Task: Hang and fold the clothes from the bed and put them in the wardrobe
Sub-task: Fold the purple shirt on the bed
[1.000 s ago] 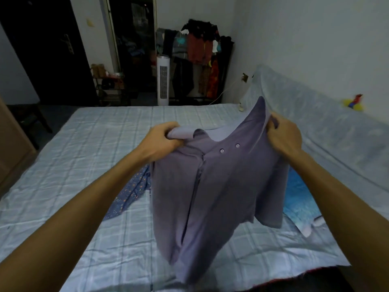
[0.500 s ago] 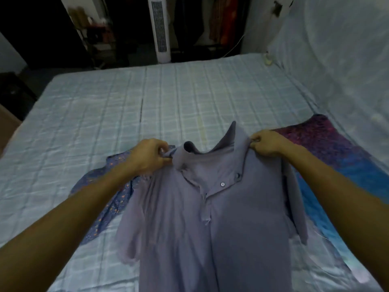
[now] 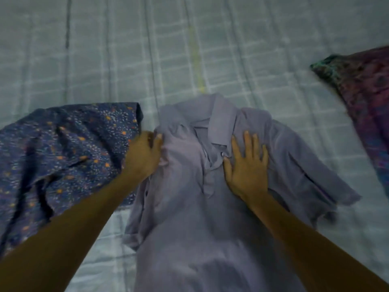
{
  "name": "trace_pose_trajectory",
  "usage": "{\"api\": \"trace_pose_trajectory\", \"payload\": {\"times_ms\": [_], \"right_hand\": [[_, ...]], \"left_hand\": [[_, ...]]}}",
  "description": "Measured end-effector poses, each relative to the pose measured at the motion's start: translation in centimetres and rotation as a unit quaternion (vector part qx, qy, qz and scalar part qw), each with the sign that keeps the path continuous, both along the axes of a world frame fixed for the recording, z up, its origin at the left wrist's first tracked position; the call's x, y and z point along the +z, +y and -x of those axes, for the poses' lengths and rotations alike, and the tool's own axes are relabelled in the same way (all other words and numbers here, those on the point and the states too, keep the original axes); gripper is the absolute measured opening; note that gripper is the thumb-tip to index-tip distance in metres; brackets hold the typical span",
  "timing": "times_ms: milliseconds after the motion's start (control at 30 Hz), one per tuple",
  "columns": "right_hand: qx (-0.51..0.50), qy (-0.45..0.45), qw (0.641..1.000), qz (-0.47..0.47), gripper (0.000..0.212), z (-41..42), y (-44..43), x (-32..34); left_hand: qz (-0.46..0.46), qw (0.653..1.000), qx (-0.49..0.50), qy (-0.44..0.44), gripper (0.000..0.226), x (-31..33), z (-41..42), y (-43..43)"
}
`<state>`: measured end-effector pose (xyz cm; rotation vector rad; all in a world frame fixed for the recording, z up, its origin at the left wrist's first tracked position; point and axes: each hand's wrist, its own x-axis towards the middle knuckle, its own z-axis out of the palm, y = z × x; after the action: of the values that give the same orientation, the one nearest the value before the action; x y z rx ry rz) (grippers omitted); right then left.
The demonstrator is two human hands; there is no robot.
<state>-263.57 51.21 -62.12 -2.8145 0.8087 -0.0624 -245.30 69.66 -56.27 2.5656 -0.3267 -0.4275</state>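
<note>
- head view: looked straight down on a pale checked bed sheet (image 3: 117,60), somewhat blurred
- found the lilac shirt (image 3: 189,232) lying front-up on that sheet, near the middle of the frame, with the collar (image 3: 222,116) at the far end and the hem cut off by the lower edge
- noted one short sleeve (image 3: 315,182) spread out to the right, rumpled at its end
- caught the left hand (image 3: 145,157) at the shirt's shoulder on the left side, thumb on top of the bunched fabric, holding that edge; could not make out the other fingers, hidden behind the hand
- saw the right hand (image 3: 247,167) pressed flat on the chest, just right of the button placket, fingers straight and spread wide, gripping nothing
- spotted a dark blue speckled garment (image 3: 63,154) crumpled on the sheet to the left, partly under the left forearm and touching the shirt's side
- picked out a purple and teal patterned cloth (image 3: 368,98) at the right edge, apart from the shirt
- traced a faint yellowish stripe (image 3: 196,60) down the sheet beyond the collar
</note>
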Motion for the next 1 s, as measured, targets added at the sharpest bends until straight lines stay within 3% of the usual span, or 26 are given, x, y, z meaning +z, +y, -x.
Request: {"api": "trace_pose_trajectory", "payload": {"times_ms": [100,233,300,367,433,500,567,600,733,833,1000], "right_hand": [[-0.004,-0.013,1.000,0.017,0.060,-0.5,-0.1,-0.3],[-0.002,0.016,1.000,0.002,0.060,0.0,-0.2,0.0],[-0.011,0.023,1.000,-0.018,0.061,0.0,-0.2,0.8],[-0.026,0.003,0.999,-0.041,0.060,0.3,0.7,2.5],[-0.006,-0.041,0.997,-0.058,0.056,1.5,2.7,4.2],[0.050,-0.081,0.991,-0.093,0.052,3.5,5.5,5.6],[0.091,-0.075,0.986,-0.119,0.051,5.9,8.6,5.8],[0.108,-0.053,0.985,-0.122,0.052,7.0,10.1,5.7],[0.144,0.038,0.981,-0.123,0.052,10.5,14.6,5.2],[0.134,0.067,0.982,-0.115,0.053,12.1,16.1,5.2],[0.158,0.129,0.975,-0.092,0.068,14.3,18.2,4.4]], "left_hand": [[0.028,0.999,-0.016,0.002,0.024,-1.1,-0.3,1.5],[0.021,0.985,-0.015,0.172,0.032,-0.2,0.6,2.9],[0.017,0.979,-0.008,0.201,0.026,0.5,1.9,3.2],[0.071,0.963,0.070,0.251,0.022,1.3,2.9,3.8],[0.085,0.944,0.125,0.294,0.033,2.0,3.2,4.8],[-0.009,0.965,0.048,0.259,0.053,2.6,4.0,6.8],[-0.161,0.967,-0.071,0.185,0.047,2.5,5.6,9.0],[-0.195,0.963,-0.091,0.160,0.037,2.2,6.5,10.0],[-0.161,0.979,-0.069,0.102,0.019,2.0,8.1,11.7],[-0.094,0.993,0.041,0.066,0.021,3.8,6.4,11.8],[-0.155,0.983,0.059,-0.076,0.021,7.0,2.9,14.6]]}}
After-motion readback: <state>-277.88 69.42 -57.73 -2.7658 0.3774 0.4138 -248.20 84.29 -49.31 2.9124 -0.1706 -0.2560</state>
